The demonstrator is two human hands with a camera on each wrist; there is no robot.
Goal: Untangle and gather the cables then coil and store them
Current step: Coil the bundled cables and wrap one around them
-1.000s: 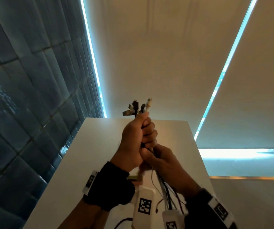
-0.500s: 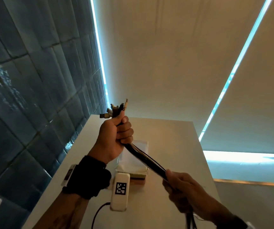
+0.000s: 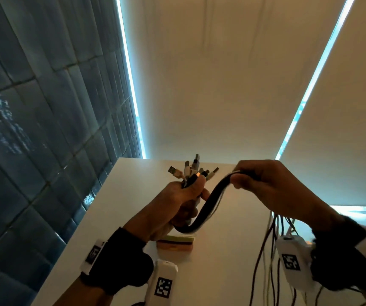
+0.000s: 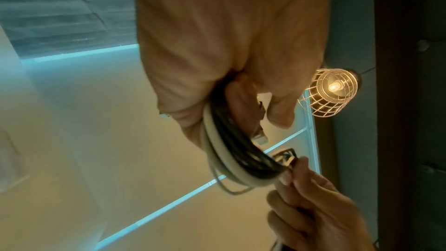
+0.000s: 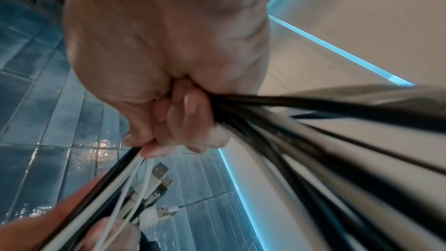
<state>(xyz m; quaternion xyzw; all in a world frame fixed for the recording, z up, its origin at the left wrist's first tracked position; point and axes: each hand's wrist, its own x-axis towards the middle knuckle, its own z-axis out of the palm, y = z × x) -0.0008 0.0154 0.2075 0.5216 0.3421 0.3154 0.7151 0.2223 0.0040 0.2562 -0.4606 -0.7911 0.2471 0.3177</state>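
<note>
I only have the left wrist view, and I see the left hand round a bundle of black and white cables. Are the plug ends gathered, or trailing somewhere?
Observer: Gathered. In the head view the plugs fan out above the left hand, which grips the cable bundle just below them.
Operator: And past the right hand?
Observer: It grips the bundle too. Beyond it, loose strands hang down separately, uncoiled, by the right edge of the white table.
Operator: Is anything on the table below the hands?
Observer: A flat stack lies under the left hand. I cannot tell what it is.
</note>
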